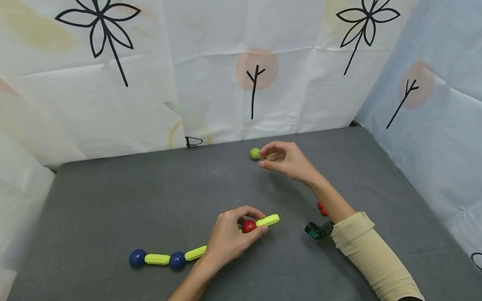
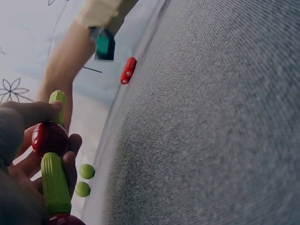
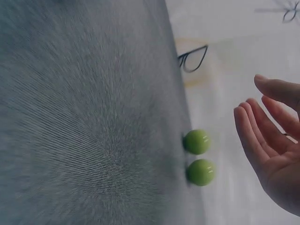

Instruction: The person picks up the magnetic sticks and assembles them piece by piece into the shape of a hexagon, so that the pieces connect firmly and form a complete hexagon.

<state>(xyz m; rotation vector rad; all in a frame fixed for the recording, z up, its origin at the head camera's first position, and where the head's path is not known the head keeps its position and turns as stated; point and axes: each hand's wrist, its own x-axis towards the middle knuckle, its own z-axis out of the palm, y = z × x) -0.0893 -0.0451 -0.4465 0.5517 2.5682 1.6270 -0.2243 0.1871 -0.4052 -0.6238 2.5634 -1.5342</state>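
My left hand (image 1: 230,233) grips a chain of balls and ribbed rods around its red ball (image 1: 249,226). A yellow-green rod (image 1: 268,220) sticks out to the right of that ball. Leftward the chain runs through another yellow-green rod (image 1: 196,253), a blue ball (image 1: 177,260), a further rod and an end blue ball (image 1: 137,258); my hand hides its middle part. In the left wrist view a second red ball (image 2: 65,220) shows below the hand. Near the table's far edge, my right hand (image 1: 287,160) reaches beside a green ball (image 1: 255,154), fingers loosely bent and nothing held.
Two green balls (image 3: 200,172) lie side by side in the right wrist view. Red rods (image 2: 128,70) rest at the right side of the grey table (image 1: 90,211), partly behind my right forearm in the head view. Printed white cloth (image 1: 213,97) hangs around the table.
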